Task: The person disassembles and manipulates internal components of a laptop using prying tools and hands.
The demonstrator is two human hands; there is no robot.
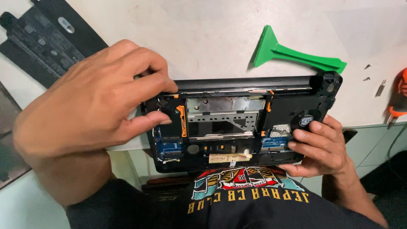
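Note:
An opened small black laptop base (292,106) is held up over the table's front edge, its insides facing me: a metal plate, orange tabs, a blue circuit board and a round fan. My left hand (93,99) grips its left end, thumb and fingers pinching near the upper left corner. My right hand (322,146) holds the lower right corner, thumb resting beside the fan.
A green plastic pry tool (292,53) lies on the white table (212,34) behind the laptop. A flat black battery pack (46,40) lies at the top left. Small screws (367,72) and an orange-handled tool (398,99) are at the right edge.

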